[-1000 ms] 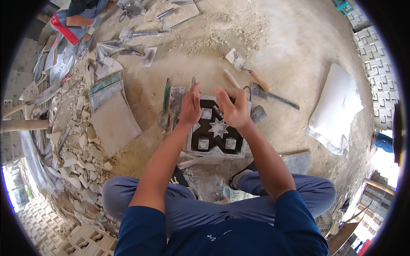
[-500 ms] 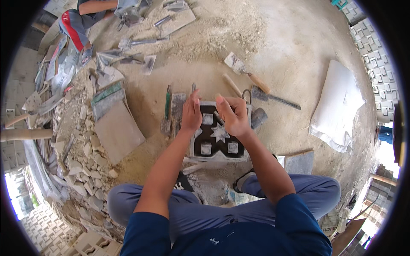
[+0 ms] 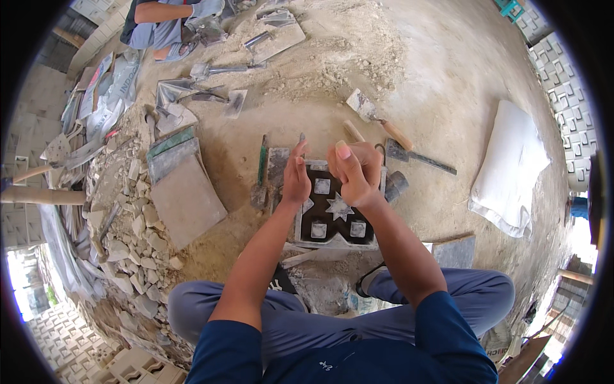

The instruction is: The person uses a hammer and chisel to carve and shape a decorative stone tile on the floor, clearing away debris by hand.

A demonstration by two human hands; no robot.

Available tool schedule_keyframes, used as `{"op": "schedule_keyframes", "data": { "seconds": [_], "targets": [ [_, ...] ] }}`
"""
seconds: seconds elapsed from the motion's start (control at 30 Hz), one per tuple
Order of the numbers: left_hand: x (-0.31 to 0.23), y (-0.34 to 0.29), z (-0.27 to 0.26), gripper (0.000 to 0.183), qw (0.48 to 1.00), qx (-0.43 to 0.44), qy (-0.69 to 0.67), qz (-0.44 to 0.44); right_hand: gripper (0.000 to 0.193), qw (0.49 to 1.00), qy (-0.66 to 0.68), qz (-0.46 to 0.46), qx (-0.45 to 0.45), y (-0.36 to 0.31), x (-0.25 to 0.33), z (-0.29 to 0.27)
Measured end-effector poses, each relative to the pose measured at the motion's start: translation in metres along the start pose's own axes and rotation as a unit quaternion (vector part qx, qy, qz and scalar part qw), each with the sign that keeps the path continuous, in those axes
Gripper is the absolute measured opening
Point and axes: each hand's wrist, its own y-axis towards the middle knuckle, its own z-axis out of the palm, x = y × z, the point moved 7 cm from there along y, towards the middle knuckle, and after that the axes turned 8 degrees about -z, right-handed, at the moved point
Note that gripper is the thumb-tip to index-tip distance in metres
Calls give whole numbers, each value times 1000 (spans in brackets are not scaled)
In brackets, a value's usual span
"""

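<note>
A rectangular mould-like frame (image 3: 340, 229) lies before me, pale at its edges, with a dark inside holding a white star-shaped piece (image 3: 339, 207) and several pale blocks. My left hand (image 3: 297, 178) is over its left side, fingers stretched up and held together. Over the far right part, my right hand (image 3: 356, 171) is closed in a fist, thumb on top; whatever it may hold is hidden. A thin grey tip (image 3: 302, 137) shows just beyond my left fingers. Past the right fist are a wooden handle (image 3: 353, 130) and a dark cylinder (image 3: 396, 185).
A green-handled tool (image 3: 262, 160) lies left of the frame, then stacked flat plates (image 3: 188, 205) and rubble (image 3: 137, 224). Trowels (image 3: 396, 134) lie at far right, a folded white sack (image 3: 509, 169) beyond. At the upper left, another person's gloved hand (image 3: 208, 8) shows.
The whole view has shifted slightly, so the ground things sit lower and further right. My hands keep nearly the same poses over the frame. The other person's leg and arm have moved.
</note>
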Motion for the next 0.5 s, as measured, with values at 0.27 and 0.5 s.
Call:
{"op": "schedule_keyframes", "data": {
  "seconds": [0.27, 0.5],
  "targets": [
    [37, -1, -10, 62, 999, 3, 41, 10, 46, 989, -68, -45, 127, 11, -19, 45],
    [14, 1, 1, 65, 999, 0, -50, -20, 50, 993, -42, -23, 106, 1, -36, 24]
  ]
}}
